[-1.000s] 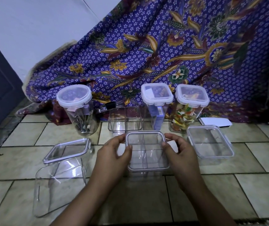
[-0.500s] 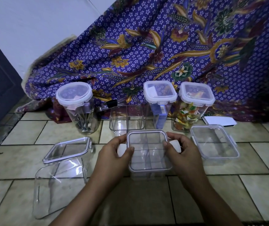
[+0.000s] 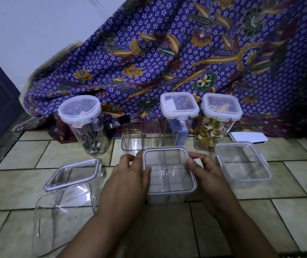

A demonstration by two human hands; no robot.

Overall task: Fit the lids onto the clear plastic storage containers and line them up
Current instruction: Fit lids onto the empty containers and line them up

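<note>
clear lid (image 3: 168, 170) pinched between left hand (image 3: 130, 176) and right hand (image 3: 205, 174); container (image 3: 165, 199) beneath barely discernible.

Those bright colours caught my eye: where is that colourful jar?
In the head view, the colourful jar stands back right, in front of the purple cloth, just right of the blue-filled jar.
</note>
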